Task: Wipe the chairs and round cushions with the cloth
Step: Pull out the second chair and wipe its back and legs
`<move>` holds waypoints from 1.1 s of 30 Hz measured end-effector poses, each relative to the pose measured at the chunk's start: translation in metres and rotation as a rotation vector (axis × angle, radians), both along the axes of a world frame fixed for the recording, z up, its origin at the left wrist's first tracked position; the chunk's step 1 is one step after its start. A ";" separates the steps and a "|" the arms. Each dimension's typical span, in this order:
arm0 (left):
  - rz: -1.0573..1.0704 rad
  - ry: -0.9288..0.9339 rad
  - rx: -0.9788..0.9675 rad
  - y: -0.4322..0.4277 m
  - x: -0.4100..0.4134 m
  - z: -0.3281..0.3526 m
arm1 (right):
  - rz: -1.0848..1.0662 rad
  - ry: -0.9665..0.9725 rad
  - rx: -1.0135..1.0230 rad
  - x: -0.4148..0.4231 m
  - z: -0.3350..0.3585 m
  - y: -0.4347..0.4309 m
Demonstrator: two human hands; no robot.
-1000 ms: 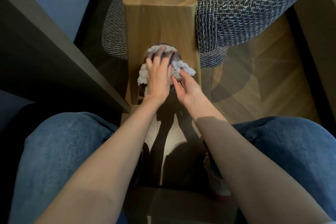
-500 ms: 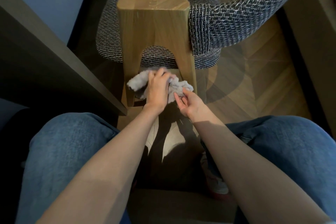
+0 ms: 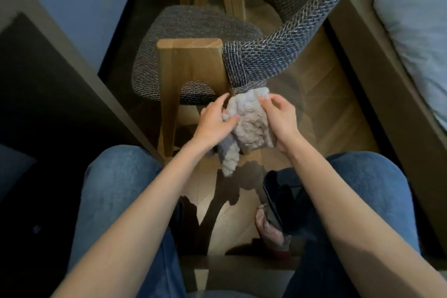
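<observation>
Cloth point(image 3: 249, 126) lifted off chair leg point(image 3: 169, 94) (tail hangs down).

Readable text: none in the head view.
Cloth point(image 3: 251, 126): no tag, print or brand legible.
Chair point(image 3: 191, 63): no legible mark, label or number on the wood or the woven fabric.
</observation>
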State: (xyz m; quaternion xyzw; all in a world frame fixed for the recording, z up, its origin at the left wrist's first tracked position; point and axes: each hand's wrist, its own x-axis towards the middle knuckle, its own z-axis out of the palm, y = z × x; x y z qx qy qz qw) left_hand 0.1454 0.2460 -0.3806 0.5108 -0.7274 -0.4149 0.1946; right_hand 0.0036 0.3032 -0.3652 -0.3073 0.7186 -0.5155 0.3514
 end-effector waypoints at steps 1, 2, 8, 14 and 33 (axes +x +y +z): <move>-0.054 -0.049 -0.009 0.006 0.002 0.008 | 0.079 0.033 -0.058 0.000 0.017 0.009; -0.091 -0.078 -0.014 0.011 0.005 0.016 | 0.168 0.071 -0.114 -0.001 0.031 0.017; -0.026 -0.025 -0.054 0.052 0.030 0.067 | 0.445 0.492 -0.185 -0.013 0.087 0.053; -0.125 0.227 -0.045 0.084 0.055 0.108 | 0.651 0.714 -0.195 0.001 0.129 0.074; -0.046 0.127 -0.106 0.076 0.087 0.140 | 0.510 0.860 -0.184 0.014 0.155 0.060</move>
